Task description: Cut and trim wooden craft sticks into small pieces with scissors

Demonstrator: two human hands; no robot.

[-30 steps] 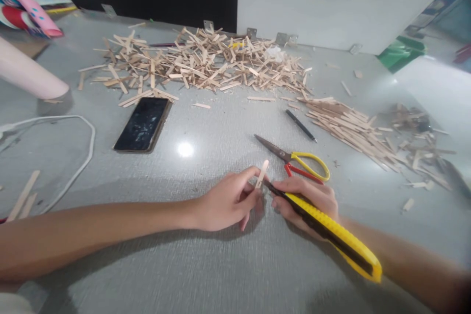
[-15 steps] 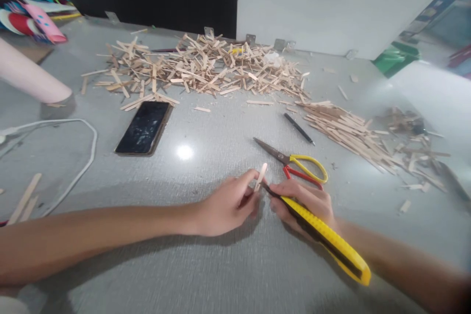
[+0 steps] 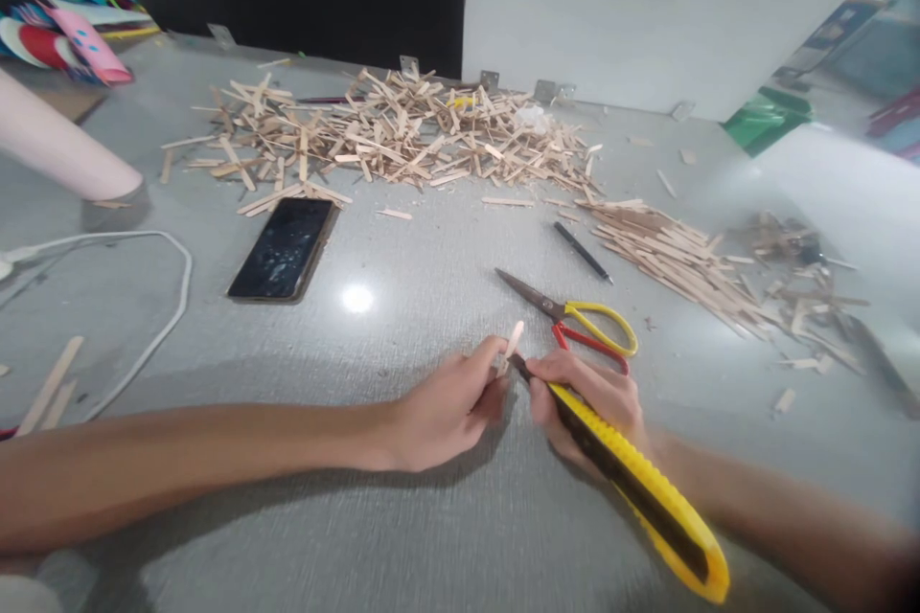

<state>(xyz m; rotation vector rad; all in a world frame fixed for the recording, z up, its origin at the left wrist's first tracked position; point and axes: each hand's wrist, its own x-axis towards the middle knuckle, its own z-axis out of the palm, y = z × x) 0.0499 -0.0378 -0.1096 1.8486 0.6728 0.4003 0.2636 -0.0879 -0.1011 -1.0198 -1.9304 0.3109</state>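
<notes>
My left hand (image 3: 446, 407) pinches a short wooden stick (image 3: 512, 345) upright on the grey table (image 3: 402, 536), its rounded tip poking above my fingers. My right hand (image 3: 593, 402) grips a yellow utility knife (image 3: 632, 484), and the blade tip touches the stick's lower part. Just behind my right hand lie scissors (image 3: 575, 316) with yellow and red handles, blades pointing left.
A big heap of wooden sticks (image 3: 388, 129) spreads along the back, a neater bundle of sticks (image 3: 676, 254) lies at the right, with scraps (image 3: 797, 287) beyond. A black pen (image 3: 582, 251), a dark phone (image 3: 282, 249), a white cable (image 3: 154, 297) and a pink tube (image 3: 57, 148) also sit on the table.
Both hands stayed together at the stick. The knife's handle swung slightly lower and nearer to me; the view shifted a little.
</notes>
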